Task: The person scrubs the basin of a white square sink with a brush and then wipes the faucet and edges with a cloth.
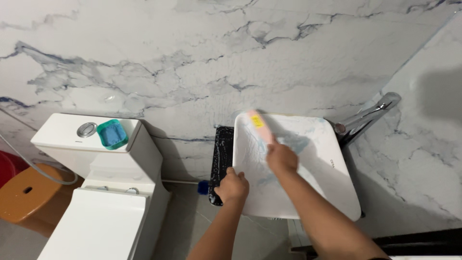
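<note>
Hands on the square white ceramic basin [308,192]: left hand [233,187] clamps its rim to brace, right hand [281,158] grips a pink scrubber [259,124] inside.

A bathroom: white toilet [103,202], washbasin [308,168] with tap [368,118] (marble-look walls).

motion-blurred pink brush [258,124] in the right hand [282,158], red tub [6,169] cut off at left edge
</note>
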